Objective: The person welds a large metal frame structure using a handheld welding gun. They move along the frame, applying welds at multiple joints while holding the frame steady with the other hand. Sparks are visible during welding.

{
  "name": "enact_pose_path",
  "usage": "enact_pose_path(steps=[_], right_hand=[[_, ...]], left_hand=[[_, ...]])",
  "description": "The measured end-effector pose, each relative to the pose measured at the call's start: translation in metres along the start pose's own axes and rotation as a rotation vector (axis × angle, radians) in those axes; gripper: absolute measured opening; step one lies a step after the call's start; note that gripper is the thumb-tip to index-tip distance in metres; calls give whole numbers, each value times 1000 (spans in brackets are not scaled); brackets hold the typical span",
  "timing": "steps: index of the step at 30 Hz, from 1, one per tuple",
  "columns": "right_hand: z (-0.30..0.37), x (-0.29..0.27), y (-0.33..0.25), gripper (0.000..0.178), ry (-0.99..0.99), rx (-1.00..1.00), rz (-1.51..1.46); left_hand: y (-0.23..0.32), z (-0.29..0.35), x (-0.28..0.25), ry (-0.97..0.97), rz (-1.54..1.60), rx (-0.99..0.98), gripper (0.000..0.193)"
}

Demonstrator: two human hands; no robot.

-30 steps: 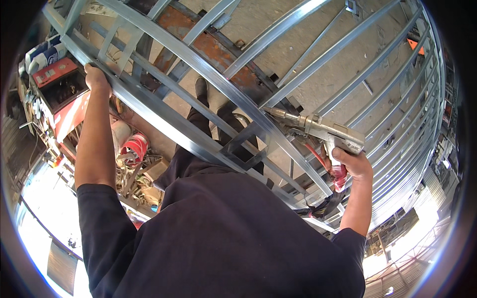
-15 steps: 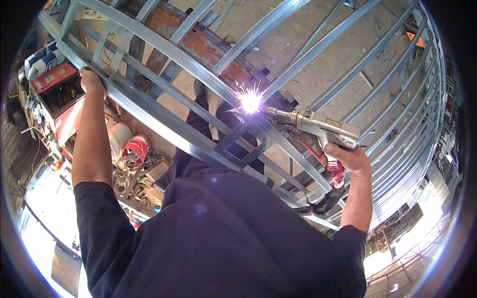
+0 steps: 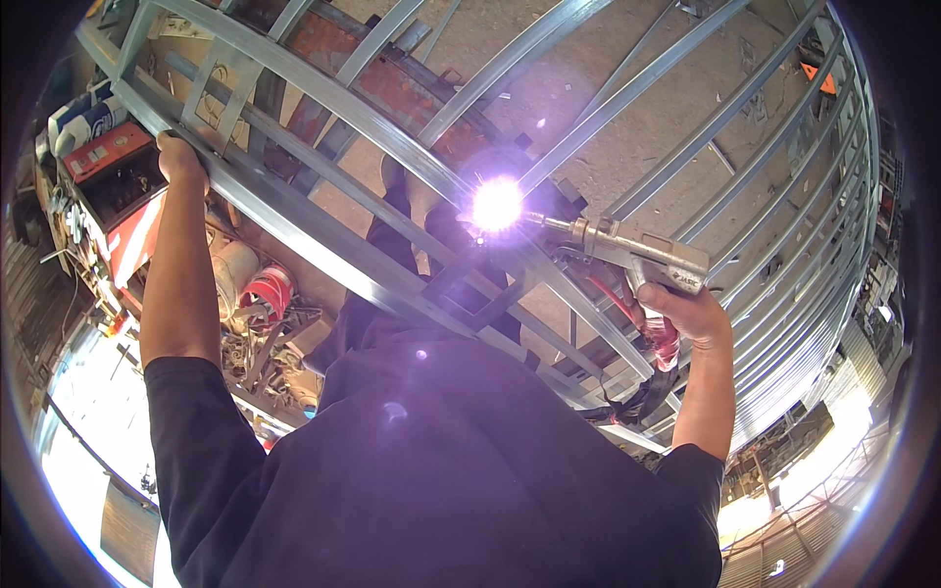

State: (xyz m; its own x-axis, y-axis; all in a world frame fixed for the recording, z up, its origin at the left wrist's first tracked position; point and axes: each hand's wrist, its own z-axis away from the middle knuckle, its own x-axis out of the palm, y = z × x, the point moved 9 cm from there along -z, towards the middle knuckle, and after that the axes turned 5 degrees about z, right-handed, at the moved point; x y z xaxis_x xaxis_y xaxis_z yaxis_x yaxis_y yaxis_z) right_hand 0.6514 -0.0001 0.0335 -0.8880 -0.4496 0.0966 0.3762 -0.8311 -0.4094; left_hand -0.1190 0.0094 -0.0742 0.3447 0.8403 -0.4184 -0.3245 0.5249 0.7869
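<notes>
My right hand [image 3: 689, 312] is closed around the grip of a welding gun [image 3: 647, 253], its nozzle pointing left at a joint of a grey metal frame [image 3: 377, 116]. A bright white-violet arc [image 3: 497, 203] burns at the nozzle's tip, and its glare hides the joint. Red and black wrapping covers the gun's cable [image 3: 663, 345] below the grip. At the left, my left hand [image 3: 182, 162] is wrapped over the outer metal tube [image 3: 265, 220] of the frame, holding it.
A red open-topped metal box [image 3: 110, 152] stands beyond my left hand. Below it are a red bucket [image 3: 270, 287], a whitish bucket [image 3: 233, 274] and a heap of scraps. A rusty steel beam [image 3: 338, 49] lies under the frame, whose bars spread across the right side.
The spray of sparks has given way to a rounder, brighter glow, and violet glare spreads over my shirt. Both hands and the welding gun stay nearly in place.
</notes>
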Motion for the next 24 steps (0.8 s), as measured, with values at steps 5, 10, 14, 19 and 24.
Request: enact_pose_path(steps=[5, 10, 14, 19, 24], right_hand=[[1, 1, -2, 62, -36, -5, -4], [1, 1, -2, 60, -57, -30, 6], [3, 0, -3, 60, -44, -34, 8], [4, 1, -5, 59, -31, -22, 10], [6, -2, 3, 57, -43, -6, 35]], left_hand=[[-2, -3, -4, 25, 4, -15, 56], [-4, -10, -7, 39, 4, -11, 57], [-2, -2, -6, 61, -6, -24, 59], [-1, 1, -5, 55, 1, -28, 59], [1, -2, -3, 18, -13, -5, 61]])
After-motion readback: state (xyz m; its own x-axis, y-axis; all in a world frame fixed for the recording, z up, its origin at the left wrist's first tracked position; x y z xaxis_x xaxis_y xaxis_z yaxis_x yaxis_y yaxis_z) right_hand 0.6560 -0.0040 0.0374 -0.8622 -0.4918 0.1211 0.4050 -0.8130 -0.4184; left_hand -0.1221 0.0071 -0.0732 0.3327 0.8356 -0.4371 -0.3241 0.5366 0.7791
